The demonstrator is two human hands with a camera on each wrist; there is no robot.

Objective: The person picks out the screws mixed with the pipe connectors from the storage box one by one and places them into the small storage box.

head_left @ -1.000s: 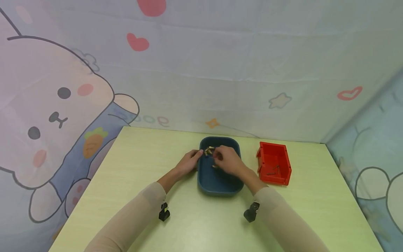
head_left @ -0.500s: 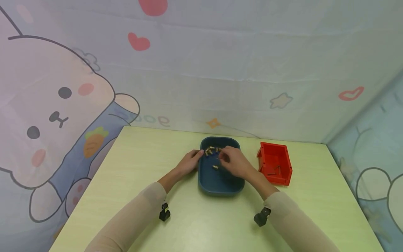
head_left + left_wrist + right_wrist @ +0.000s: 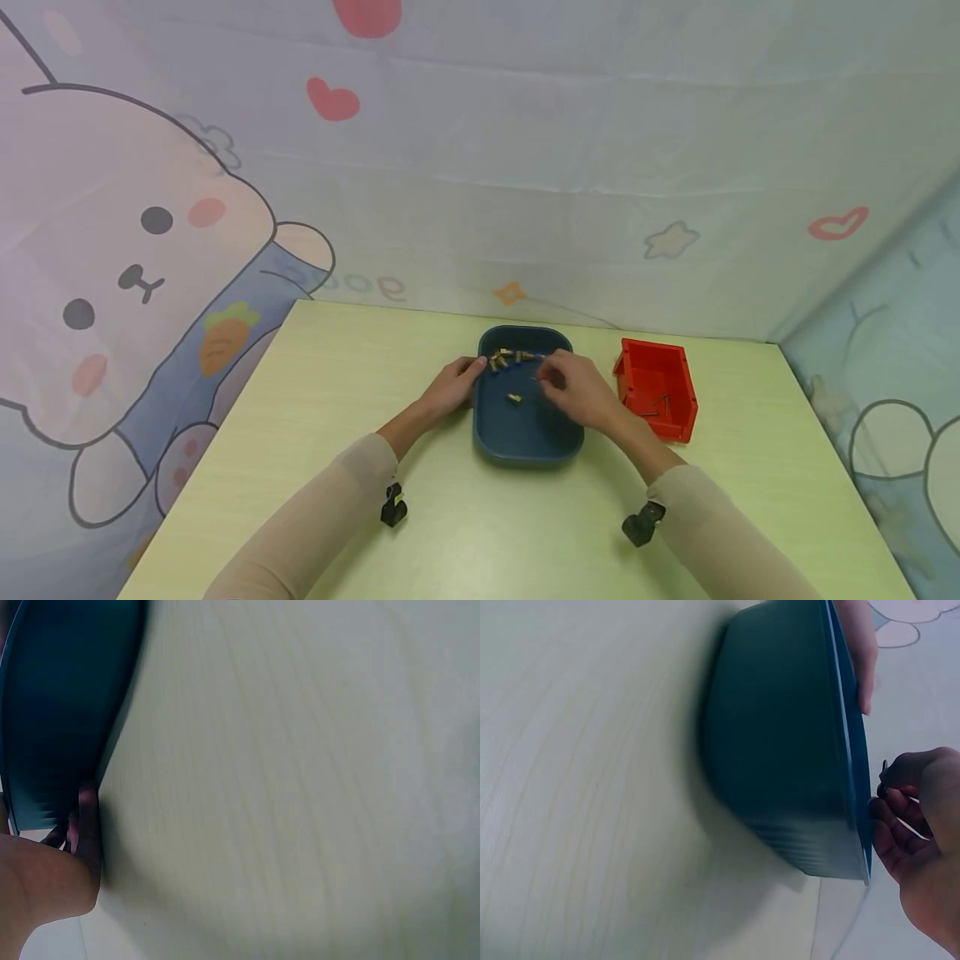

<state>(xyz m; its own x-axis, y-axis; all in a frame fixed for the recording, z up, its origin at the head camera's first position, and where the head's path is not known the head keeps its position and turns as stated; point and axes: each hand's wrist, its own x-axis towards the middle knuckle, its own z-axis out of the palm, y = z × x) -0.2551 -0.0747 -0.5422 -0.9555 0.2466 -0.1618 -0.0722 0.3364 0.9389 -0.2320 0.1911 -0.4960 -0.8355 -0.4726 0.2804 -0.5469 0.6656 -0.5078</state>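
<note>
A dark blue plastic tub point(image 3: 525, 433) stands on the table. My left hand point(image 3: 456, 385) grips its left side, thumb at the rim and fingers along the outer wall point(image 3: 71, 697). Brass fittings point(image 3: 501, 360), some with blue parts, lie at the tub's far end. One separate brass fitting point(image 3: 514, 398) lies nearer the middle. Above the tub's right side, my right hand point(image 3: 576, 387) pinches a small thin screw point(image 3: 885, 771) between thumb and finger. The other fingers curl near the rim in the right wrist view. Most of the screw is hidden by the fingertips.
To the right of the tub stands a red open-front bin point(image 3: 651, 367) with a few thin screws point(image 3: 663, 404) in it. The pale wood table point(image 3: 480, 533) ends at a printed cloth backdrop point(image 3: 480, 167).
My right hand has drawn away to the right from the brass fittings, with the screw in its fingers, and more of the fittings show. My left hand has stayed on the tub.
</note>
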